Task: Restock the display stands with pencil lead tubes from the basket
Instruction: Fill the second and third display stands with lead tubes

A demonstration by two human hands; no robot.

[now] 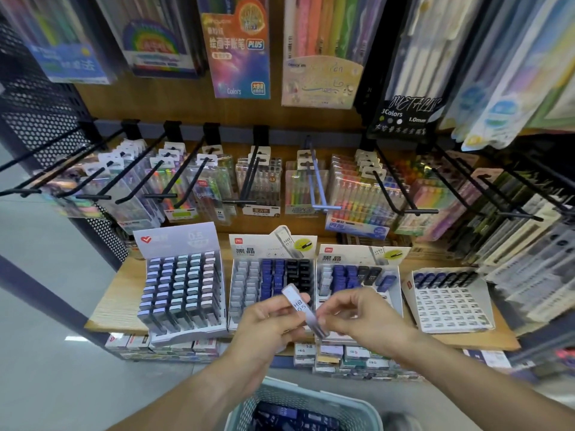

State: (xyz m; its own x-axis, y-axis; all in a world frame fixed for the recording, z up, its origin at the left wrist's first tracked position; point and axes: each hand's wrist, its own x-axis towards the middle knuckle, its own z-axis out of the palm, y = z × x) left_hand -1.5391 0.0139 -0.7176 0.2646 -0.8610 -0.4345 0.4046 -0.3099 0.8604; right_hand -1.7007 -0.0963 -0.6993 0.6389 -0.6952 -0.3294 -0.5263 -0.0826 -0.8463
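**Restocking partway: one tube in hand, two stands short**

Both hands hold one clear tube (304, 309) at centre frame: left hand (267, 318) pinches its upper part, right hand (357, 315) its lower end. The basket (367, 415) at bottom centre has more tubes. Stands one (183, 287) and two (270, 281), left of centre, look full. Stand three (357, 275) is partly filled; stand four (448, 303), right, mostly bare.

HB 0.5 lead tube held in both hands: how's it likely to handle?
The lead tube looks like a stiff, flat-sided plastic case, so probably won't roll. Slim and small; likely light. Smooth surface may be slippery; left hand and right hand each pinch it.
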